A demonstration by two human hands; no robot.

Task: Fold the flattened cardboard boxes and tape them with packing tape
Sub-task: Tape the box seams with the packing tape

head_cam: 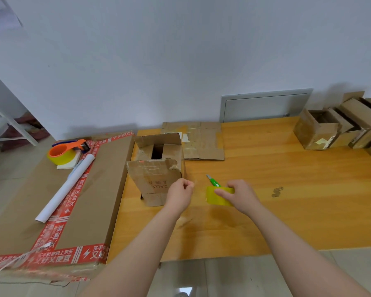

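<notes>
Yellow tape roll [215,199] partly behind right hand [239,197]

white wall [159,61] | beige tile flr [223,275] | grey hatch [266,106] | white rack [13,125] L

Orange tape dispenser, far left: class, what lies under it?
The orange tape dispenser with its yellow roll rests on a pale flat pad, itself on the large flat brown cardboard box. The dispenser covers most of the pad, hiding its face.

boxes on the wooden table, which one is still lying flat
The flattened box at the back, just behind the upright box; the boxes at right stand folded too.
</notes>
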